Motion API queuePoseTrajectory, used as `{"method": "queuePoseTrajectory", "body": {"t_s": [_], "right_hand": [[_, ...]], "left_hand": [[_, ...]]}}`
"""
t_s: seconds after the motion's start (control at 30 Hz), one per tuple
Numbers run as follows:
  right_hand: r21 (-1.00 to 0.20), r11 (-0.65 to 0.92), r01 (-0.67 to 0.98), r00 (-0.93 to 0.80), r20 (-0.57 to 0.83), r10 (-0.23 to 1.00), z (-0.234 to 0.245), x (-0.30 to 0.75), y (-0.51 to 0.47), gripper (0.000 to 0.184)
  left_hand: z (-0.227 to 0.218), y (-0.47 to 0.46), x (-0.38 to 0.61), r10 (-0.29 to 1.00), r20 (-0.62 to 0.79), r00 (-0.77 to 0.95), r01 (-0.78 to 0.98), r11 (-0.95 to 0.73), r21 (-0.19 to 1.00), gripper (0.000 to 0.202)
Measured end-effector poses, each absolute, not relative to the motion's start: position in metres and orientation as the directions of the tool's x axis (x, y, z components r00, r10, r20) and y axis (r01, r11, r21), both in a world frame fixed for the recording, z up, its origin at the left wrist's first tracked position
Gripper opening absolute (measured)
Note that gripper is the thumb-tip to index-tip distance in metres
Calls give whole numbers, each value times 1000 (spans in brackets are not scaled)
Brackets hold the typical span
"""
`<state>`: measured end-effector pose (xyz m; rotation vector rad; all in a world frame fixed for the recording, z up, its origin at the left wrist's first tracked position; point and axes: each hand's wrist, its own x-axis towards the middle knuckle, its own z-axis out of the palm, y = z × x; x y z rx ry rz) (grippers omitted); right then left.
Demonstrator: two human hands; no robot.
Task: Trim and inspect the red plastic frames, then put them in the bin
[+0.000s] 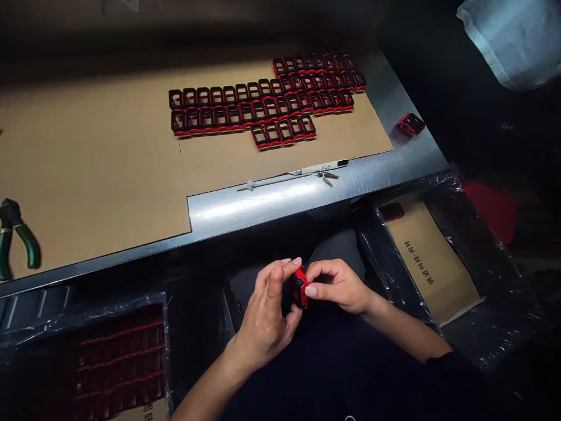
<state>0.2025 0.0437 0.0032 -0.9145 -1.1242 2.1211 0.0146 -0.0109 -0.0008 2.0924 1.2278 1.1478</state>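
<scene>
Between my two hands, over my lap, is a small red and black plastic frame (301, 287). My left hand (269, 307) holds it from the left, thumb below and fingers curled around its upper side. With thumb and forefinger, my right hand (335, 285) pinches the frame's right edge. Rows of similar red and black frames (263, 110) stand on the cardboard sheet (100, 146) on the bench. One more frame (411, 124) lies apart on the bare metal at the right.
Green-handled pliers (20, 240) lie at the left. A thin rod (280, 180) and a knife-like strip marked A55 (326, 168) rest near the metal bench edge (236, 210). Lower left, a lined bin (164, 327) holds more frames; a plastic-lined bin with cardboard (432, 263) stands right.
</scene>
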Motion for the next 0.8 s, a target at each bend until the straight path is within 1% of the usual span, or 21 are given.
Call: {"method": "queuePoseTrajectory", "body": {"t_s": [0.07,0.13,0.2,0.27,0.33,0.37,0.43,0.47,0.53,0.57,0.6,0.63,0.7,0.77,0.8], "right_hand": [[-772,-591,-235,-659,-321,681,-6,204,45,28],[-634,-717,-291,-719,-349,601,-16,204,44,35],[-523,-795,-307,-763,-364,534,-25,202,42,43],[-478,-825,-303,-781,-371,502,-32,197,38,50],[-462,-833,-303,-782,-379,494,-35,193,35,54],[-458,-834,-308,-775,-387,499,-36,191,34,55],[-459,-825,-331,-748,-405,525,-35,189,34,52],[-470,-815,-340,-727,-419,545,-32,189,34,47],[-545,-773,-325,-661,-454,598,-24,190,37,38],[-602,-744,-289,-627,-468,623,-19,191,39,35],[-666,-706,-240,-593,-475,650,-13,193,40,33],[-728,-659,-187,-556,-474,682,-7,195,42,32],[-817,-567,-101,-483,-458,746,4,199,46,32],[-859,-511,-38,-433,-446,783,11,203,48,29],[-868,-497,-1,-431,-448,783,14,203,49,28]], "left_hand": [[-1,-13,14,870,426,248,431,-493,756,105],[-3,-15,14,890,394,230,363,-454,814,103],[-4,-17,15,908,364,207,297,-413,861,102],[-5,-18,16,918,349,186,238,-387,891,101],[-4,-17,17,920,349,177,220,-382,897,102],[-4,-15,17,919,352,177,238,-388,891,103],[-4,-12,16,907,374,191,334,-418,844,104],[-4,-10,15,901,384,202,397,-434,809,105],[-7,-9,14,899,379,219,486,-437,757,101],[-9,-9,13,909,358,214,496,-417,762,97],[-11,-10,12,925,327,194,474,-380,795,91],[-14,-12,12,944,290,160,415,-331,848,85],[-19,-18,12,976,206,76,212,-218,953,73],[-23,-24,13,990,138,14,2,-138,990,70],[-25,-26,13,992,129,0,-65,-129,990,70]]}}
